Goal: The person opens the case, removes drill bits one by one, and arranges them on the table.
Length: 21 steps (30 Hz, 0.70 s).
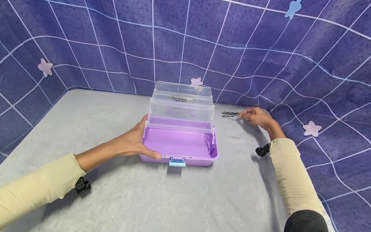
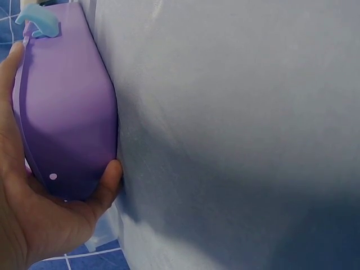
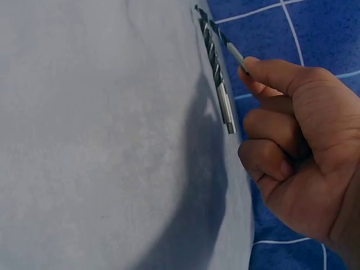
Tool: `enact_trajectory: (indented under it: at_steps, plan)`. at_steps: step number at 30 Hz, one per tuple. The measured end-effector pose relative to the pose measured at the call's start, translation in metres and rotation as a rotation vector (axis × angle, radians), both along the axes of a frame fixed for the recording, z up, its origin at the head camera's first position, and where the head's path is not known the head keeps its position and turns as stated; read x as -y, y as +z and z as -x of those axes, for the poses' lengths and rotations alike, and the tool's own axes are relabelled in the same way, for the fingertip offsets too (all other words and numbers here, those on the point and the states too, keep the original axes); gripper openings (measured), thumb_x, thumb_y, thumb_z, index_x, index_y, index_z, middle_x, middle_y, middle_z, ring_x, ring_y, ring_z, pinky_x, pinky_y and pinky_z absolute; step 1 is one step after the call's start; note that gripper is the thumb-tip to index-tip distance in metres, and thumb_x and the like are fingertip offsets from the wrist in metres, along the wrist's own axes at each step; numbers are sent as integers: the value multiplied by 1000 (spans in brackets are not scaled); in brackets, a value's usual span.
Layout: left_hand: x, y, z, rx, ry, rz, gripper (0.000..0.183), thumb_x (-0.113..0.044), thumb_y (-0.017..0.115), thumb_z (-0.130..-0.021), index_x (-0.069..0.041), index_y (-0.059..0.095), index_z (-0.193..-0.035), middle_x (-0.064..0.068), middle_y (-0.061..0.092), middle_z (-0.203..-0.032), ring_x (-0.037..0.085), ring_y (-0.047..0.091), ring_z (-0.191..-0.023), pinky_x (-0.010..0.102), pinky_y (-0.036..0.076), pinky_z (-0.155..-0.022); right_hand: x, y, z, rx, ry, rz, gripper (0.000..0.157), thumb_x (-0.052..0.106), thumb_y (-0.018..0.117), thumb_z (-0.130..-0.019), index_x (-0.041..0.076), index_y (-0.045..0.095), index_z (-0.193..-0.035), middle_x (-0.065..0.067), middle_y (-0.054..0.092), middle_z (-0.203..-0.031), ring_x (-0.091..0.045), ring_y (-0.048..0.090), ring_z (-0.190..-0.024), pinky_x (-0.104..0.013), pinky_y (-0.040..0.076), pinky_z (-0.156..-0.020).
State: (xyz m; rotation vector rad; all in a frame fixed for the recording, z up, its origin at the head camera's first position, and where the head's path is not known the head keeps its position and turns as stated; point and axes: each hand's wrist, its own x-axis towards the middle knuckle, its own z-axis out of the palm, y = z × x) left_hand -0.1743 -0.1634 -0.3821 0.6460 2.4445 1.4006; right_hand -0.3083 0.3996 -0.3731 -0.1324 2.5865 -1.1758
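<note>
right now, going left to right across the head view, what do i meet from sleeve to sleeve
Left sleeve, left grip, box, drill bits outside it, right grip, right sleeve.

There is one purple plastic box [image 1: 200,161] in the left fingers [image 2: 109,183], with one light-blue latch [image 1: 177,164]. The right fingers [image 3: 275,73] pinch one slender metal drill bit [image 3: 236,57]; others just beside them, and several between both sets of fingers, bunch too closely to count. Beyond the fingers: three pale-pink stars [image 1: 45,67], one blue star [image 1: 293,9].
</note>
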Motion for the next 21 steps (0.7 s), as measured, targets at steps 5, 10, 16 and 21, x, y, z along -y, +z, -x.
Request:
enact_trajectory:
  at_steps: [5,10,16,21]
  plan:
    - [0,0,0,3,-1,1,158,-37,113,-66,-27,3,-180,13,45,-166,38,58,-143,67,44,-127,-5,-8,3,22,-40,59,43,20,64,-115,-13,64,-143,17,40,-59,1,33,-47,-20,31,-47]
    - [0,-1,0,-3,2,9,159,-37,113,-66,-26,3,-180,14,46,-166,39,58,-144,69,43,-127,-6,-15,4,30,-88,85,41,16,64,-114,-13,62,-143,18,38,-55,2,32,-45,-20,29,-45]
    - [0,-1,0,-3,7,35,160,-41,112,-66,-28,2,-181,16,44,-167,39,57,-145,72,41,-128,-1,-17,2,6,-102,91,38,17,66,-113,-13,64,-138,19,41,-53,2,32,-44,-20,30,-44]
    - [0,-1,1,-11,4,34,159,-41,113,-65,-29,3,-180,15,45,-167,39,57,-145,72,40,-129,3,-14,1,21,-67,71,39,19,72,-110,-10,71,-136,18,43,-53,1,31,-44,-21,29,-44]
